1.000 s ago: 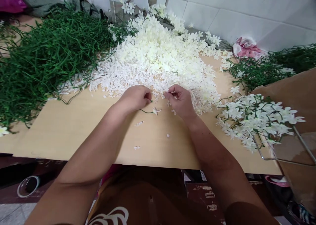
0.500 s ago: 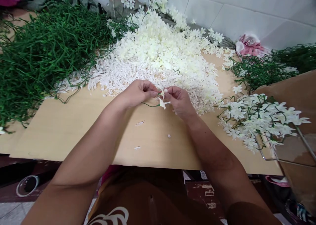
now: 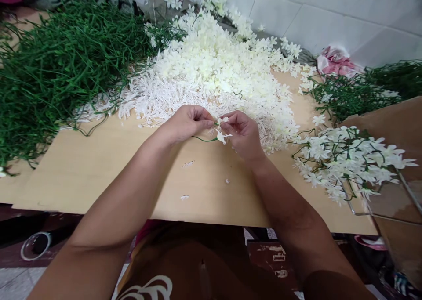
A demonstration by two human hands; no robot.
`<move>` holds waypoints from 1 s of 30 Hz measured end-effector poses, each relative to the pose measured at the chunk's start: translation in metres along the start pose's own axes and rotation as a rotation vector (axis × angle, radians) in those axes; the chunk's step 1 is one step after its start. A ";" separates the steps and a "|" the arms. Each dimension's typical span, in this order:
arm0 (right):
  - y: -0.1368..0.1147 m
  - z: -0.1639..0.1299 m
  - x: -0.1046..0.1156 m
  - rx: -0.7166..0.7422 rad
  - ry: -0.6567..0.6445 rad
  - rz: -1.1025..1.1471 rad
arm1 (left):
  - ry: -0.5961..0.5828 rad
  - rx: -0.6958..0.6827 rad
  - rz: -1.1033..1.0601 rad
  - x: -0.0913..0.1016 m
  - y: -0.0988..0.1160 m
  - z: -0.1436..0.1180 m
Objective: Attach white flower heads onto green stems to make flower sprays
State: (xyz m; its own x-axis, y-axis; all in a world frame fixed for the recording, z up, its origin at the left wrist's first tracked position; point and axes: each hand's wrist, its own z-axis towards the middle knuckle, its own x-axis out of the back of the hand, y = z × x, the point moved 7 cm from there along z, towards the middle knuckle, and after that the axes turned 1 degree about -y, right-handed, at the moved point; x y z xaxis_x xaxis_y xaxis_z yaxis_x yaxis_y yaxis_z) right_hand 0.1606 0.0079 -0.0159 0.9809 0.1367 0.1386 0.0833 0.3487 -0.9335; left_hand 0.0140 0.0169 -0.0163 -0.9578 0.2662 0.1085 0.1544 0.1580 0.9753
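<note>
Fingertips of the left hand [image 3: 186,124] pinch a thin green stem [image 3: 201,139], while the right hand [image 3: 242,133] nips a white flower [image 3: 221,136] at its tip. Both hang between the hands, just above the table [image 3: 99,168], with the white flower pile [image 3: 217,71] at twelve o'clock.

Matt pale wood board [image 3: 99,172]; plastic-looking green stems [image 3: 59,67]; glossy tiled wall [image 3: 329,14].

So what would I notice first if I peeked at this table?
Probably the big heap of white flowers in the middle at the back, with a tangled pile of green stems on its left. Just in front, the left hand and right hand pinch one small flower on a stem between them.
</note>
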 end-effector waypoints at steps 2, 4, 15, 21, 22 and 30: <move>-0.007 -0.002 0.000 0.058 0.011 -0.026 | 0.010 -0.006 -0.018 0.000 0.000 0.000; -0.009 -0.003 0.000 0.070 0.009 -0.021 | 0.014 -0.009 -0.048 0.000 0.000 0.000; -0.005 -0.008 -0.001 -0.043 0.037 -0.012 | -0.001 0.028 -0.116 -0.011 -0.005 0.000; -0.004 -0.007 -0.002 -0.088 0.020 0.028 | -0.019 0.058 -0.115 -0.013 -0.007 -0.001; -0.004 -0.007 -0.002 -0.092 0.022 0.029 | -0.023 0.062 -0.110 -0.013 -0.007 -0.001; -0.002 -0.009 -0.007 -0.141 -0.023 0.043 | -0.032 0.019 -0.030 -0.009 -0.003 -0.001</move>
State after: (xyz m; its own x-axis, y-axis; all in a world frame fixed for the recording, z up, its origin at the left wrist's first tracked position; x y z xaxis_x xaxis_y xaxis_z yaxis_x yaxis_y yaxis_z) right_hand 0.1555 -0.0017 -0.0180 0.9799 0.1702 0.1037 0.0669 0.2089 -0.9756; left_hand 0.0223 0.0131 -0.0206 -0.9538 0.2915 0.0728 0.1307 0.1843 0.9741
